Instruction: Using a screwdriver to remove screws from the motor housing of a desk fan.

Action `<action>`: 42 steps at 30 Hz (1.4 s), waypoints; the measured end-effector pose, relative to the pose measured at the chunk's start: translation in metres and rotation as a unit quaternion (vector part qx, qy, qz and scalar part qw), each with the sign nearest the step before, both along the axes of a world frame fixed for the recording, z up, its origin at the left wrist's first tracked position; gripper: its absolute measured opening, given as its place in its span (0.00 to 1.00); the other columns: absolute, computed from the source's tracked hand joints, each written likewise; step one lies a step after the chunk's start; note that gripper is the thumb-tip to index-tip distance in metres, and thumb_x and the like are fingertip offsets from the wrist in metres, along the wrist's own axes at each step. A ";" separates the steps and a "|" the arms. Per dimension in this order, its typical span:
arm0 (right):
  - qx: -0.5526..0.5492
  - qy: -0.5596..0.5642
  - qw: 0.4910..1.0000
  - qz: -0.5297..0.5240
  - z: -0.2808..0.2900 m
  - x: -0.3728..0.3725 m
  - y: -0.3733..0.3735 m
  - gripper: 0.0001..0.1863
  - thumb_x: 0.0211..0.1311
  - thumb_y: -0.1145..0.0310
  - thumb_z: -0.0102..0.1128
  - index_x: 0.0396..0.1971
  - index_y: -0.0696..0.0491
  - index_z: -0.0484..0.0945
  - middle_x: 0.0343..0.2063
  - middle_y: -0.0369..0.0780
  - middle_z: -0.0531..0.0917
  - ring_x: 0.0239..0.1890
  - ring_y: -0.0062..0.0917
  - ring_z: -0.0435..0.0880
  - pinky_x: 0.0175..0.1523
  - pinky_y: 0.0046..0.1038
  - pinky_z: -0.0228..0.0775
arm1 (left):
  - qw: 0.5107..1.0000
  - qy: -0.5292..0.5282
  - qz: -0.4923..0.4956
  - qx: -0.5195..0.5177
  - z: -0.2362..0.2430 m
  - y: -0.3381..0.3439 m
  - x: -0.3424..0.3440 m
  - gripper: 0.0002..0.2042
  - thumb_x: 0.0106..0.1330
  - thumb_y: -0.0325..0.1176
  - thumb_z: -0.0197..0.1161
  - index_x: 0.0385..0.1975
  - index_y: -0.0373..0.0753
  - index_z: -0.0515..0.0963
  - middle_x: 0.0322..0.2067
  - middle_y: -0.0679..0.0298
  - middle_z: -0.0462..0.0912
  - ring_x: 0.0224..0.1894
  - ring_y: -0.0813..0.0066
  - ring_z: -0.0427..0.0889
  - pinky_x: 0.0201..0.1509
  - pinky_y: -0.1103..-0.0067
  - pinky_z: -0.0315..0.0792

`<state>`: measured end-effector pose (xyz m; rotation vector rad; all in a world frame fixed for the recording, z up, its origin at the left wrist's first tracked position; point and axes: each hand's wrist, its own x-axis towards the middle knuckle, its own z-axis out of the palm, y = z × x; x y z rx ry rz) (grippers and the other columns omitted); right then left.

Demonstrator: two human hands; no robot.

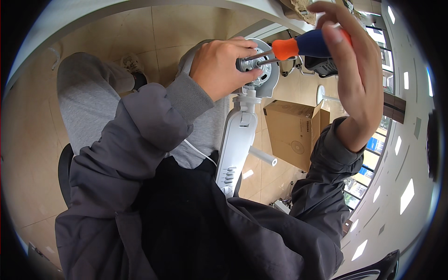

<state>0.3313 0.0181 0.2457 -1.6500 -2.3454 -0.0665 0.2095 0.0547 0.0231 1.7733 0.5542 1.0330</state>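
Observation:
A white electric fan without blades leans against my lap, its body bearing a row of grey buttons. My left hand grips the fan's motor head, fingers over the top and thumb across the front. In my right hand is a screwdriver with a blue and orange handle, held from its butt end. Its shaft points left into the face of the motor. Two thin metal rods show there side by side; where the screwdriver's tip sits is partly hidden by my left fingers.
An open cardboard box stands on the tiled floor to the right. Beyond it is a white round-based part. A white table edge curves across the top. A white cord runs over my lap to the fan.

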 end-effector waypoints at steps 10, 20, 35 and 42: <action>-0.025 -0.154 0.981 -0.116 0.003 0.007 -0.010 0.23 0.74 0.52 0.45 0.45 0.57 0.81 0.35 0.42 0.84 0.29 0.28 0.81 0.36 0.29 0.73 | 0.999 -0.030 -0.021 -0.019 -0.001 0.002 -0.003 0.22 0.54 0.33 0.81 0.48 0.30 0.87 0.51 0.47 0.88 0.60 0.56 0.85 0.63 0.71 0.78; -0.099 -0.115 0.987 -0.057 0.011 -0.014 -0.010 0.11 0.75 0.66 0.53 0.46 0.55 0.80 0.30 0.42 0.84 0.27 0.25 0.83 0.33 0.22 0.72 | 1.000 -0.006 -0.012 -0.026 0.000 0.001 -0.002 0.22 0.53 0.34 0.82 0.46 0.29 0.87 0.51 0.47 0.88 0.61 0.55 0.85 0.62 0.71 0.79; -0.062 -0.167 0.978 -0.112 0.006 -0.016 -0.010 0.26 0.73 0.46 0.45 0.40 0.56 0.79 0.23 0.42 0.79 0.25 0.32 0.78 0.34 0.30 0.68 | 0.999 -0.027 -0.012 -0.025 0.001 0.000 0.002 0.21 0.53 0.33 0.82 0.45 0.29 0.87 0.51 0.46 0.87 0.58 0.56 0.86 0.60 0.71 0.80; -0.031 -0.098 0.995 0.002 0.007 -0.013 -0.004 0.18 0.74 0.55 0.49 0.42 0.56 0.79 0.33 0.43 0.81 0.32 0.31 0.79 0.39 0.30 0.69 | 1.000 -0.019 -0.001 -0.022 -0.002 0.002 -0.001 0.22 0.53 0.35 0.82 0.45 0.30 0.87 0.48 0.45 0.88 0.59 0.56 0.86 0.59 0.71 0.80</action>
